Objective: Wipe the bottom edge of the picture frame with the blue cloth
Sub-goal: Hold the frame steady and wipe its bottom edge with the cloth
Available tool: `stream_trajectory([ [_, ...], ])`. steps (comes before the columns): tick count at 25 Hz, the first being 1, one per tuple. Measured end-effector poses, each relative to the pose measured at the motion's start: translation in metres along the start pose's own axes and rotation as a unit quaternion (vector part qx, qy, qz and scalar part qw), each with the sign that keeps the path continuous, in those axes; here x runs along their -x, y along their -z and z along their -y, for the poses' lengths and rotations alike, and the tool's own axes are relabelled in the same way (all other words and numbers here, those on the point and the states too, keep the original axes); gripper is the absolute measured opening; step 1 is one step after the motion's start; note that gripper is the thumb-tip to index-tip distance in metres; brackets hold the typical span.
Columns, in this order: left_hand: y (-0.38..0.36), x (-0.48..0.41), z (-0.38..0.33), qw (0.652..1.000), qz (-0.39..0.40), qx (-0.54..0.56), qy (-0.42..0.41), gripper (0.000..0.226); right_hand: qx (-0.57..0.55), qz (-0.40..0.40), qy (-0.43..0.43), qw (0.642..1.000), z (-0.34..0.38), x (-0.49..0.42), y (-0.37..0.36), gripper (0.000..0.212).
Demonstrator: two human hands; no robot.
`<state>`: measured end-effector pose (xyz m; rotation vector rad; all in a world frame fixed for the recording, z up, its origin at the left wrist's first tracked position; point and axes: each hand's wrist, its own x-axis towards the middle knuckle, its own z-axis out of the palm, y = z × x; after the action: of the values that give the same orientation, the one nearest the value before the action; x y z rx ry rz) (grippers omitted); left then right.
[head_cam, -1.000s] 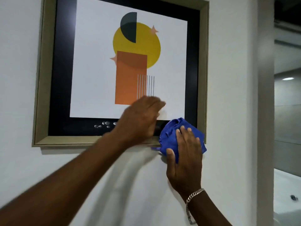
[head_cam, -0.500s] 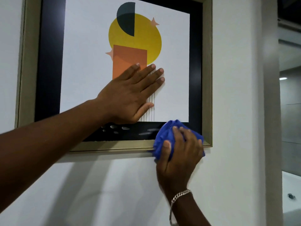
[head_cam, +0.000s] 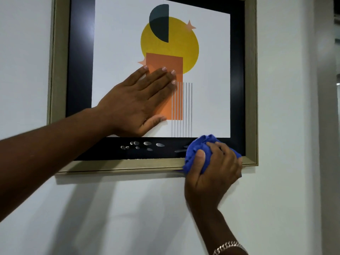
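A person's right hand (head_cam: 211,170) grips the bunched blue cloth (head_cam: 197,150) against the frame's (head_cam: 128,165) bottom edge near the right corner, having slid slightly left; the left hand (head_cam: 136,105), now spread flat on the glass, steadies it. Most of the edge looks unwiped.

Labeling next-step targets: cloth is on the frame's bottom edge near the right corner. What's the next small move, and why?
Probably slide the blue cloth leftward along the bottom edge. The right hand grips it bunched near the right corner, so the long stretch to its left looks unwiped, while the left hand lies flat on the glass, apparently steadying the picture frame.
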<state>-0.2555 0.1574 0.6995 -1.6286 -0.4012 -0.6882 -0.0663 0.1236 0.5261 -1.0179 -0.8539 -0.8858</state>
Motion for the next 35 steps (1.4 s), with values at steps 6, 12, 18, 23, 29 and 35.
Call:
stream_trajectory([
  [6, 0.0, 0.008, 0.012, 1.0, -0.005, 0.012, -0.004, 0.078, 0.001, 0.005, -0.002, 1.0, 0.013, 0.011, -0.006, 0.032],
  [12, -0.002, 0.013, 0.015, 1.0, -0.012, 0.019, -0.004, 0.079, 0.023, 0.065, 0.082, 0.994, 0.023, 0.036, -0.007, 0.047],
  [18, -0.001, 0.018, 0.017, 0.999, -0.013, 0.03, -0.002, 0.079, 0.009, 0.055, 0.107, 0.993, 0.045, 0.042, -0.016, 0.042],
  [23, 0.0, 0.027, 0.016, 0.999, -0.015, 0.032, 0.013, 0.078, -0.003, 0.029, 0.016, 0.999, 0.055, 0.035, -0.021, 0.041],
  [29, 0.001, 0.035, 0.017, 0.999, -0.009, 0.037, 0.028, 0.079, -0.007, 0.041, -0.006, 0.999, 0.06, 0.033, -0.017, 0.042],
  [35, 0.001, 0.035, 0.022, 0.999, -0.013, 0.038, 0.031, 0.079, -0.012, 0.03, -0.011, 0.999, 0.081, 0.039, -0.025, 0.039],
])
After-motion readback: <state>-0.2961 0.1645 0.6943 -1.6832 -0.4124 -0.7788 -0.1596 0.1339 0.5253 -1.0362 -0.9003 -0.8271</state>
